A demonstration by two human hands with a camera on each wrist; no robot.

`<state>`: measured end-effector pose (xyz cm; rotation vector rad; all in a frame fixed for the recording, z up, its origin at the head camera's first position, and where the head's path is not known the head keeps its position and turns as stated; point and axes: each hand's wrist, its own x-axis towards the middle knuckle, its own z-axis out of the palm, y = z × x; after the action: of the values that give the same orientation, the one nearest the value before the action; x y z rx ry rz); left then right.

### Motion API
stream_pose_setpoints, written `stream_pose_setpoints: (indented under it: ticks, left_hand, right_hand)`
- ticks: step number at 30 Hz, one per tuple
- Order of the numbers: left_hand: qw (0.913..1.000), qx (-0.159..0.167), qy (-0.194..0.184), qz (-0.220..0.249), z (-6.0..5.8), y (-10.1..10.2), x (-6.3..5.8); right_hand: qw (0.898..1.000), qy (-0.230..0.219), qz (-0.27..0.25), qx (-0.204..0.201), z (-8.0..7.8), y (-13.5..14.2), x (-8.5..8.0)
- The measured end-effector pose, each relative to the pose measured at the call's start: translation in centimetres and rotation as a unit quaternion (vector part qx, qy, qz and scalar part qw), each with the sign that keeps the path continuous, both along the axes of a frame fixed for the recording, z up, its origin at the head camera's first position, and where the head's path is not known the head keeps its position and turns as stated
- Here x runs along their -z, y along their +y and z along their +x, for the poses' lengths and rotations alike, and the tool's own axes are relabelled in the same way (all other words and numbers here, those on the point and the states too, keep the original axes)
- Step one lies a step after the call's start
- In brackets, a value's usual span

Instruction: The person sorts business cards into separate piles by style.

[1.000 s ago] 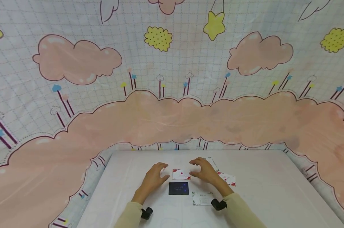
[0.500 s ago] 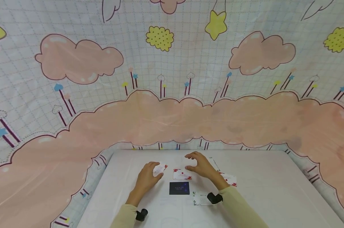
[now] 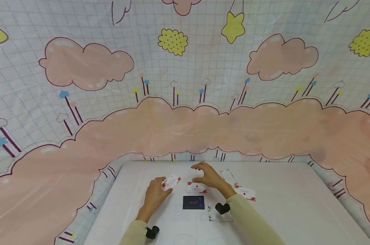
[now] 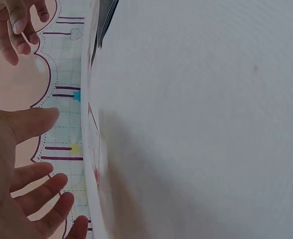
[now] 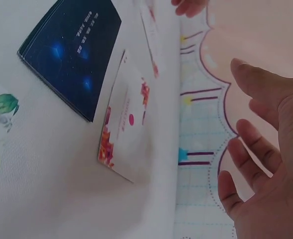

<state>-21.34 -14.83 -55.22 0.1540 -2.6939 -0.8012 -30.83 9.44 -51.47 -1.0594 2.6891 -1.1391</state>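
In the head view my left hand (image 3: 154, 194) is on the left with spread fingers, and a white card with red flowers (image 3: 171, 182) lies tilted beside them. The left wrist view shows this hand (image 4: 29, 174) holding nothing, with that card (image 4: 94, 149) flat on the table. My right hand (image 3: 209, 176) hovers with loosely bent fingers over the far side of a second red-flowered white card (image 3: 196, 188). A gap shows between the right hand (image 5: 263, 144) and this card (image 5: 124, 122) in the right wrist view. Nearer lies a stack of dark blue cards (image 3: 193, 202).
Right of the hands lie another red-flowered card (image 3: 245, 193) and a white card with green leaves (image 3: 228, 177). A second leafy card (image 3: 219, 216) sits under the right forearm, partly covered. The white table (image 3: 289, 204) ends at a patterned cloth backdrop (image 3: 203, 129).
My left hand has drawn back to the left, leaving the tilted card in plain sight. My right hand has shifted left over the middle card. The cards on the table stay put.
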Motion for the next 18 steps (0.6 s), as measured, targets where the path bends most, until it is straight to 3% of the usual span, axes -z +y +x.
stream_pose_setpoints:
  ticks: [8,18]
  left_hand:
    - [0.9983,-0.03,-0.05,-0.002,0.0,-0.5,0.6]
    - [0.9968,-0.042,-0.067,-0.012,-0.7,-0.1,1.0]
  right_hand:
    - [0.999,-0.031,0.006,-0.01,-0.3,-1.8,0.9]
    - [0.998,-0.053,0.033,0.012,-1.0,-2.4,2.3]
